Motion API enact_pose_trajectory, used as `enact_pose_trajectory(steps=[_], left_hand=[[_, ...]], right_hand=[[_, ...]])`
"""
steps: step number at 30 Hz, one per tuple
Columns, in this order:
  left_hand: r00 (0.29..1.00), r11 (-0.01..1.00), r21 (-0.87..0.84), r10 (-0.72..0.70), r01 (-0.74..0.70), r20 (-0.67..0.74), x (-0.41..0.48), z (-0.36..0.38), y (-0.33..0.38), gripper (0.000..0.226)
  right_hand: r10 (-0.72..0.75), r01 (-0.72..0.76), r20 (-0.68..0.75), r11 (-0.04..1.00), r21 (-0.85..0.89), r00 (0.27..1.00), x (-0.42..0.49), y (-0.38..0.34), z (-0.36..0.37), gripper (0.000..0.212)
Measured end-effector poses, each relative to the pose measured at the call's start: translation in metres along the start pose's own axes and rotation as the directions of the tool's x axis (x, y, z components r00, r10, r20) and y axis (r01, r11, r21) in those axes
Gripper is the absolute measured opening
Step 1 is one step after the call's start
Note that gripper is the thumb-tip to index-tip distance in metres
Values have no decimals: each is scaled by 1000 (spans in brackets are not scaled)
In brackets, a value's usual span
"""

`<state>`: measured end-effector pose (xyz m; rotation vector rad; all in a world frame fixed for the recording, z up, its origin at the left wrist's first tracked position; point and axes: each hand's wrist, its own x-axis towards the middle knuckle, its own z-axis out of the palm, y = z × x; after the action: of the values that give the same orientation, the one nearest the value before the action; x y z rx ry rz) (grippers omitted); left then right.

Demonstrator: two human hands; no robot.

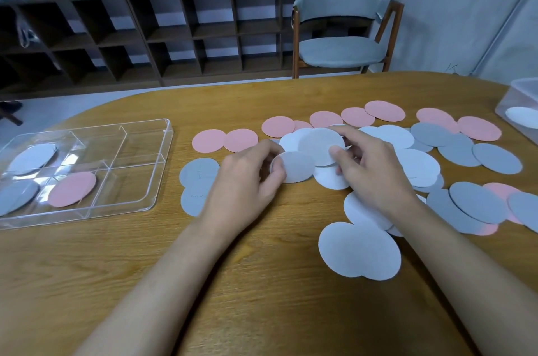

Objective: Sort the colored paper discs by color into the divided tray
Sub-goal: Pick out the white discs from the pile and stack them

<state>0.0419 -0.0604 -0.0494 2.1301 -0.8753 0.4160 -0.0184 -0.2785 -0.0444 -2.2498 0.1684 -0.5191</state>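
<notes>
1. Work surface: you are at a wooden table (233, 283), with both forearms stretched out over it.
2. Left hand: your left hand (247, 181) pinches the near white disc (297, 169) at its left edge. The thumb lies on the rim and the fingers curl round behind.
3. Right hand: your right hand (375, 172) grasps the far white disc (318, 143). The thumb lies on its face and the index finger runs along its far edge. The other fingers are curled, but blur hides how they sit underneath.
4. Disc relation: the near white disc overlaps the near edge of the far white disc. Both lie over a cluster of other white discs at mid-table.
5. Divided tray: the clear divided tray (167, 151) lies flat on the table, well to the left of your hands.
   - Far-left compartment: sorted white discs (32, 157).
   - Near-left compartment: a sorted grey disc (17, 195).
   - Compartment just right of that: a sorted pink disc (72, 188).
6. Unsorted stock:
   - Loose pink discs (278, 126) form a row beyond your hands.
   - Loose grey discs (495, 157) overlap one another on the right.
   - Two left-side grey discs (198, 172) lie just beside your left hand.
   - Two overlapping front white discs (358, 250) lie beside your right forearm.
7. Surroundings: a clear box (521, 93) stands at the table's right edge. A grey chair (340, 49) and a dark shelf unit (145, 35) stand beyond the table.
</notes>
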Motion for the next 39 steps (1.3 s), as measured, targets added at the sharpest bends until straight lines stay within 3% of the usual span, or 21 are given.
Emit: enact_pose_trajectory(steps=[8, 11, 14, 19, 28, 30, 32, 35, 39], left_hand=[[971, 950, -214, -238, 227, -27, 0, 10, 8, 22], [963, 943, -218, -266, 252, -34, 0, 10, 6, 31], [960, 947, -173, -280, 272, -25, -1, 10, 5, 24], [961, 944, -196, -276, 266, -26, -1, 10, 8, 20], [993, 984, -142, -114, 108, -28, -7, 8, 26, 30], [994, 975, -199, -85, 96, 64, -10, 9, 34, 21], [963, 963, -239, -55, 121, 265, -13, 12, 40, 17], [887, 984, -160, 2, 81, 461, -18, 14, 47, 35], [856, 999, -38, 40, -24, 516, -21, 15, 54, 63]], right_hand=[[-52, 39, 141, 995, 92, 989, -7, -6, 9, 42], [-54, 35, 176, 994, 107, 983, -7, -5, 9, 44], [-76, 53, 219, 993, 109, 973, -9, -8, 7, 41], [-123, 134, 216, 990, -38, 969, -8, -8, 6, 32], [-98, 114, 242, 992, -54, 965, -11, -5, -10, 12], [-87, 99, 209, 994, -45, 974, -13, 0, -19, 11], [-63, 70, 189, 997, -31, 980, -14, 8, -30, 12], [-25, 23, 147, 1000, 11, 989, -19, 21, -47, 13], [-11, 5, 64, 996, 90, 998, -27, 30, -55, 14]])
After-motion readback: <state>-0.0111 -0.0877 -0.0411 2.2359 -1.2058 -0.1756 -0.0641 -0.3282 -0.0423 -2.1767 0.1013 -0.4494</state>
